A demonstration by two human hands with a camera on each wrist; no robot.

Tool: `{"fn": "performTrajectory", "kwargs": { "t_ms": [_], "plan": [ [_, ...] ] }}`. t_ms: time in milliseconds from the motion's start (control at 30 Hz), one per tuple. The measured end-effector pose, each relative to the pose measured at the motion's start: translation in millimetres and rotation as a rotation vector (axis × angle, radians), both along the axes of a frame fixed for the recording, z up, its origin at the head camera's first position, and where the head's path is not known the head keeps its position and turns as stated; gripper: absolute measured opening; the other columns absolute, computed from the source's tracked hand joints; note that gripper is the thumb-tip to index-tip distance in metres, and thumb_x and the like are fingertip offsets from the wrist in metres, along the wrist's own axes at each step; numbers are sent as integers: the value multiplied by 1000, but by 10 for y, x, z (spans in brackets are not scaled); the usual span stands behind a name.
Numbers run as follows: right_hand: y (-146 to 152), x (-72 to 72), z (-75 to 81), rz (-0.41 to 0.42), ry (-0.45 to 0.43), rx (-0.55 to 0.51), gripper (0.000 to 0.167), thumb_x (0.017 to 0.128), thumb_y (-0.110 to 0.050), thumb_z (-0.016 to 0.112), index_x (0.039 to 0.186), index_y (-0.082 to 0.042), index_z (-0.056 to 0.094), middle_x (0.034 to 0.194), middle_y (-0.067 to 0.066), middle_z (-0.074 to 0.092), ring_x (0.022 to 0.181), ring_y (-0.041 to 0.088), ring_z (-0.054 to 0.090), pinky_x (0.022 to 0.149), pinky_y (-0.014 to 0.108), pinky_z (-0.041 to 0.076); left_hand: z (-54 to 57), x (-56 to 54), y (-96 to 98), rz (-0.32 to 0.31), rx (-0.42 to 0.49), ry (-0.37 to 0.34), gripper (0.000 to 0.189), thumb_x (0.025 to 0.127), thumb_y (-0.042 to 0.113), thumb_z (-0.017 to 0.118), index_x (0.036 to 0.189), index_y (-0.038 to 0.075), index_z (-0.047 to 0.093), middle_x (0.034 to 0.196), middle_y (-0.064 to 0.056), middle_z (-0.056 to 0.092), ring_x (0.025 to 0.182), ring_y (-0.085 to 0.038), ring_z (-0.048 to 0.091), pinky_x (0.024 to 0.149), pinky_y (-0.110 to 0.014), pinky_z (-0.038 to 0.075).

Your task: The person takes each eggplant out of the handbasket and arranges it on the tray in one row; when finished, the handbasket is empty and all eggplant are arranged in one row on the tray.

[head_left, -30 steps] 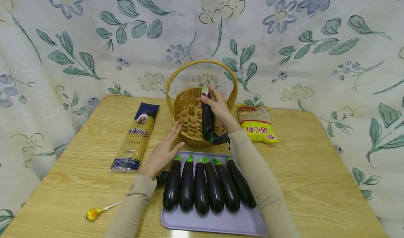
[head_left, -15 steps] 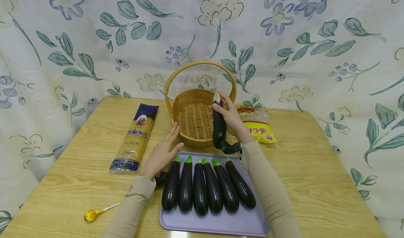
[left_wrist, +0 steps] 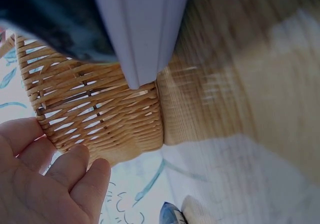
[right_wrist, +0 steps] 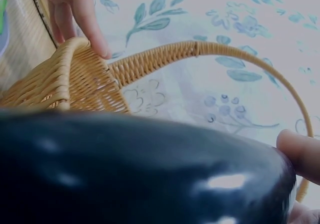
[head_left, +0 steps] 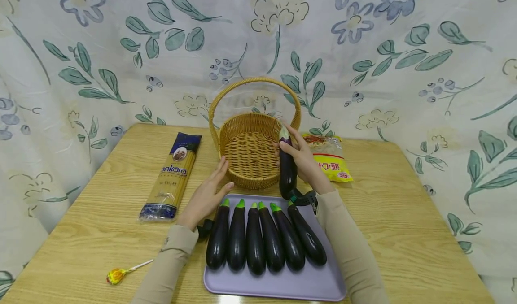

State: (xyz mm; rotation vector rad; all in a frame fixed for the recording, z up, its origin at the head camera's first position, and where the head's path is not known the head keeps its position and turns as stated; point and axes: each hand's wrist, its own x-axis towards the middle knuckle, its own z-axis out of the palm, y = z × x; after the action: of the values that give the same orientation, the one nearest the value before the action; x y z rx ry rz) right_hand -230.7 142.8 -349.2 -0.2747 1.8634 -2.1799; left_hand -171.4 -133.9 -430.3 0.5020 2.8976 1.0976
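Note:
My right hand (head_left: 304,157) grips an eggplant (head_left: 287,169) near its stem end, holding it over the right rim of a wicker basket (head_left: 250,183). In the right wrist view that eggplant (right_wrist: 150,159) fills the lower half, with a thumb at its end. My left hand (head_left: 206,198) has its fingers extended to the basket's front left side; the left wrist view has the fingertips (left_wrist: 97,171) right at the woven wall. Nothing lies inside the basket. Below it, several dark eggplants (head_left: 255,245) with green stems lie side by side on a lilac tray (head_left: 278,288).
A pack of spaghetti (head_left: 171,176) lies left of the basket, and a yellow bag of pasta (head_left: 333,165) to its right, partly behind the right hand. A lollipop (head_left: 117,275) is at the front left. A floral curtain (head_left: 258,35) hangs behind the table (head_left: 404,232).
My right hand has carried the eggplant from over the basket's middle rightward and slightly toward me, to its right rim. The left hand stays at the basket's side.

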Motion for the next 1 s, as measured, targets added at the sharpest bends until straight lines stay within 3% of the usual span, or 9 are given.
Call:
{"fn": "performTrajectory", "kwargs": {
  "t_ms": [433,667,867,1000],
  "plan": [
    [248,167,-144,6,16,1,64,103,-12,44,157,-19,12,101,-4,63,81,8,64,67,24,57,8,-1,15,-9,3,-6,69,102,40,45,156,32,4,165,3,0,146,-37,26,110,-66,29],
    [400,276,-249,-21,-29,9,61,103,-13,44,156,-23,17,101,-4,63,82,8,63,67,25,57,26,7,-28,-14,4,-11,69,102,45,43,156,32,3,165,7,-2,146,-37,26,111,-65,29],
    [506,317,-321,-39,-55,-35,60,103,-13,45,156,-23,18,98,-5,64,80,7,65,67,24,58,30,17,-71,-7,12,-8,69,102,39,46,156,31,3,165,5,-2,146,-38,24,111,-65,28],
    [562,325,-370,-51,-56,-9,61,103,-13,45,156,-22,18,99,-6,64,80,7,65,68,24,58,31,12,-89,-9,16,-3,69,102,38,45,156,30,4,165,4,-2,146,-39,25,111,-65,28]
  ]
}}
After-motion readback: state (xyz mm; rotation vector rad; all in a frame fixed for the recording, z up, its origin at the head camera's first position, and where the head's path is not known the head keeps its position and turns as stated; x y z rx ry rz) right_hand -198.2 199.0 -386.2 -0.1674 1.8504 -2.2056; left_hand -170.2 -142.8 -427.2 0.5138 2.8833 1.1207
